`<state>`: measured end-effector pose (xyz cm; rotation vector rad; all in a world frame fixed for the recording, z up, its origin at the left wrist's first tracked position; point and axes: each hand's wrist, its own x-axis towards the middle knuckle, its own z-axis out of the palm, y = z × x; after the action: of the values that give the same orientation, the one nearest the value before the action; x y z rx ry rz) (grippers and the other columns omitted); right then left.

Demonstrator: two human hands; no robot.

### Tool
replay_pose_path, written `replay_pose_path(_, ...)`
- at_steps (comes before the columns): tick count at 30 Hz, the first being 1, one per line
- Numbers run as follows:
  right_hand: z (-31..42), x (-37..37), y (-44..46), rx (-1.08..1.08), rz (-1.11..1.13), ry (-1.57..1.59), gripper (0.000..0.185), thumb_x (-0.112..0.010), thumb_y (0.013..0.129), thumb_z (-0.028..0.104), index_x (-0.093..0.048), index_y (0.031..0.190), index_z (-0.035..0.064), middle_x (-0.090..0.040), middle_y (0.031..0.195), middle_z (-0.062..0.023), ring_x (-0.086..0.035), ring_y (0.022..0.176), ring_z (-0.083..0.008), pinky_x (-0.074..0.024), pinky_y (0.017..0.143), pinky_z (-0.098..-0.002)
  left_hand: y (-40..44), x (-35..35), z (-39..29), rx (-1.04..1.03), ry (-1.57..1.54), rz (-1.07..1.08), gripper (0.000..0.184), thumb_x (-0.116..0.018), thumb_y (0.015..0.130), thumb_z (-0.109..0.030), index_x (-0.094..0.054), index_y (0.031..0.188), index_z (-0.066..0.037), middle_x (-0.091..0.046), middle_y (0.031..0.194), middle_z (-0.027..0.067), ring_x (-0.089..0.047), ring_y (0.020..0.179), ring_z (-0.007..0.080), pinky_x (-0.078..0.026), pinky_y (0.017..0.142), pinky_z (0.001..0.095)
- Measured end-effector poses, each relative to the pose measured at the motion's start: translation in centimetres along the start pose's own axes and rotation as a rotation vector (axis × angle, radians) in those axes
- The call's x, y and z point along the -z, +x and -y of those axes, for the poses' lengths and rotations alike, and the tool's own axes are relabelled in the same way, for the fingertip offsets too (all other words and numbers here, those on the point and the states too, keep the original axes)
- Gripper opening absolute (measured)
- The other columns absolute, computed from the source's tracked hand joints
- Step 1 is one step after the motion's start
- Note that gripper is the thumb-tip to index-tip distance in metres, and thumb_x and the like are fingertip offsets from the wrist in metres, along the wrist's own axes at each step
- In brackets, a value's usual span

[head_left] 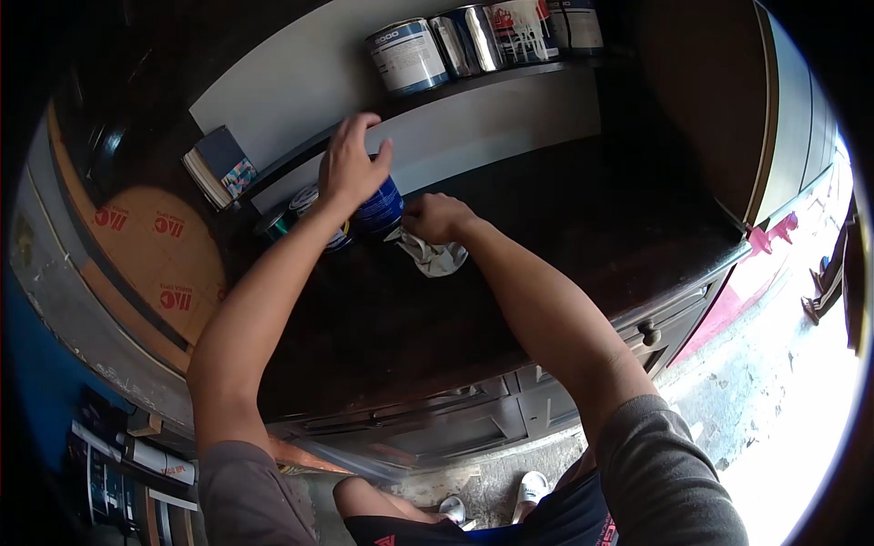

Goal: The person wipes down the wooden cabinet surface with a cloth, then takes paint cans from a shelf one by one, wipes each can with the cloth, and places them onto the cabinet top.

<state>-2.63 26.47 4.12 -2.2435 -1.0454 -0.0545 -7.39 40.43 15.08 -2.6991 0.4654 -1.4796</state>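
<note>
The crumpled cloth (437,260), off-white with darker smudges, lies on the dark cabinet top (564,214), just to the near right of the blue can (381,206). The right hand (439,218) curls over the cloth's upper edge; its fingertips are hidden, so I cannot tell whether they pinch it. The left hand (353,168) is spread above the blue can, thumb apart from the fingers, covering part of it. Left of the blue can, the left forearm partly blocks a green container (271,225) and other containers. Farther left are a book-like block (219,168) and a red-printed brown board (155,244). Beyond the blue can, paint cans (408,58) line a raised shelf (496,80).
</note>
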Motion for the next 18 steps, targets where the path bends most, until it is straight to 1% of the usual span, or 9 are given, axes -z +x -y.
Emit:
replay_pose_path(1, 0.1, -0.1, -0.1, -0.008, 0.028, 0.011, 0.031, -0.05, 0.088, 0.03, -0.071, 0.105, 0.0151, -0.072, 0.093, -0.0068, -0.066, 0.083, -0.0293, -0.0511, 0.077, -0.0398, 2.7, -0.5, -0.1, 0.117, -0.055, -0.059, 0.047, -0.072, 0.078, -0.025, -0.055, 0.115, -0.002, -0.06, 0.116, 0.0142, -0.059, 0.105, 0.0316, -0.046, 0.094, 0.0392)
replay_pose_path(3, 0.4, 0.3, -0.5, 0.002, 0.017, 0.007, 0.032, -0.05, 0.083, 0.03, -0.072, 0.098, 0.0137, -0.072, 0.098, -0.0084, -0.066, 0.087, -0.0344, -0.0524, 0.077, -0.0426, 7.2, -1.6, -0.8, 0.322, -0.152, -0.146, 0.057, -0.077, 0.076, -0.034, -0.054, 0.115, 0.0, -0.06, 0.114, 0.0151, -0.06, 0.102, 0.0313, -0.047, 0.094, 0.0407)
replay_pose_path(4, 0.4, 0.3, -0.5, -0.003, 0.007, -0.002, 0.032, -0.05, 0.083, 0.03, -0.072, 0.098, 0.0137, -0.072, 0.098, -0.0084, -0.066, 0.087, -0.0344, -0.0524, 0.077, -0.0426, 9.1, -2.1, -1.5, 0.414, -0.19, -0.171, 0.061, -0.078, 0.075, -0.037, -0.054, 0.116, 0.001, -0.06, 0.113, 0.0156, -0.06, 0.101, 0.0313, -0.047, 0.094, 0.0415)
replay_pose_path(6, 0.0, 0.1, -0.4, 0.054, -0.015, -0.013, 0.029, -0.049, 0.087, 0.029, -0.07, 0.099, 0.0129, -0.072, 0.09, -0.0075, -0.065, 0.081, -0.0316, -0.0509, 0.075, -0.0407, 11.7, -2.9, -2.7, 0.89, -0.466, 0.063, 0.081, -0.085, 0.066, -0.047, -0.053, 0.12, 0.004, -0.062, 0.113, 0.0175, -0.062, 0.099, 0.0275, -0.051, 0.088, 0.0398)
replay_pose_path(8, 0.1, 0.1, -0.3, 0.066, -0.019, -0.03, 0.029, -0.048, 0.087, 0.029, -0.069, 0.098, 0.0125, -0.072, 0.091, -0.0086, -0.066, 0.082, -0.0328, -0.051, 0.076, -0.0415, 12.4, -6.1, -2.0, 0.797, -0.68, 0.123, 0.086, -0.088, 0.06, -0.05, -0.056, 0.118, 0.006, -0.065, 0.11, 0.018, -0.065, 0.091, 0.0245, -0.055, 0.08, 0.036)
replay_pose_path(9, 0.1, 0.2, -0.3, 0.063, -0.024, -0.039, 0.029, -0.048, 0.087, 0.029, -0.069, 0.098, 0.0125, -0.072, 0.091, -0.0086, -0.066, 0.082, -0.0328, -0.051, 0.076, -0.0415, 13.0, -7.0, -1.7, 0.792, -0.689, 0.119, 0.086, -0.088, 0.06, -0.05, -0.056, 0.118, 0.006, -0.065, 0.11, 0.018, -0.065, 0.091, 0.0245, -0.055, 0.08, 0.036)
replay_pose_path(11, 0.4, 0.5, -0.5, 0.071, 0.007, -0.081, 0.029, -0.048, 0.087, 0.028, -0.069, 0.101, 0.0129, -0.072, 0.092, -0.0091, -0.066, 0.083, -0.0334, -0.051, 0.075, -0.0423, 13.4, -7.6, -2.3, 0.951, -0.563, 0.097, 0.078, -0.089, 0.06, -0.047, -0.062, 0.112, 0.004, -0.069, 0.103, 0.0152, -0.067, 0.086, 0.0226, -0.056, 0.074, 0.0322)
replay_pose_path(16, 0.7, 0.4, -0.4, 0.093, 0.019, -0.071, 0.029, -0.047, 0.088, 0.028, -0.069, 0.098, 0.0129, -0.072, 0.09, -0.0082, -0.065, 0.08, -0.0326, -0.0509, 0.072, -0.0411, 12.1, -4.7, -2.6, 0.918, -0.632, 0.197, 0.082, -0.088, 0.061, -0.046, -0.058, 0.121, 0.002, -0.066, 0.114, 0.013, -0.065, 0.099, 0.0228, -0.053, 0.086, 0.0353)
replay_pose_path(18, 0.5, 0.3, -0.1, 0.058, -0.004, -0.09, 0.029, -0.048, 0.087, 0.028, -0.07, 0.096, 0.0116, -0.072, 0.087, -0.0083, -0.065, 0.078, -0.0319, -0.0509, 0.07, -0.0406, 11.2, -2.2, -3.2, 0.883, -0.659, 0.221, 0.082, -0.088, 0.061, -0.045, -0.058, 0.12, 0.002, -0.066, 0.112, 0.013, -0.065, 0.098, 0.0227, -0.053, 0.086, 0.0354)
